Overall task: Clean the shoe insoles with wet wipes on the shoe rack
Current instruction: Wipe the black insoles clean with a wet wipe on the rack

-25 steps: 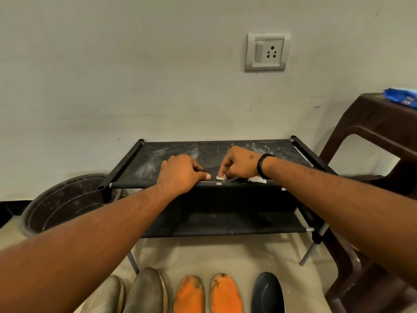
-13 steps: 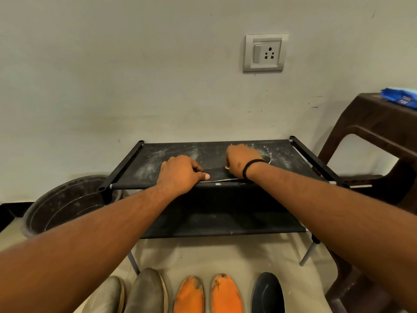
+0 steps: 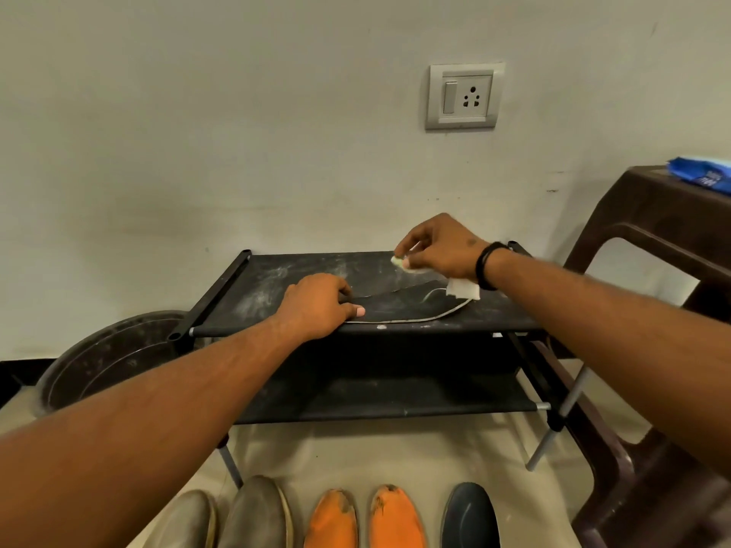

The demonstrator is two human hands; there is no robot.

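A dark insole (image 3: 403, 306) with a pale edge lies flat on the top shelf of the black shoe rack (image 3: 253, 288). My left hand (image 3: 318, 304) holds the insole's left end down, fingers curled over it. My right hand (image 3: 439, 247) is raised above the insole's right end and pinches a white wet wipe (image 3: 463, 288), part of which hangs down below the wrist. The rack's top shelf is streaked with pale dust.
Several insoles lie in a row on the floor: grey (image 3: 257, 516), orange (image 3: 395, 518), dark (image 3: 470, 516). A dark basin (image 3: 106, 357) sits left of the rack. A brown plastic stool (image 3: 656, 239) on the right carries a blue wipe pack (image 3: 704, 178).
My right hand has lifted off the insole and moved up and to the right with the wipe. My left hand has stayed on the insole's left end.
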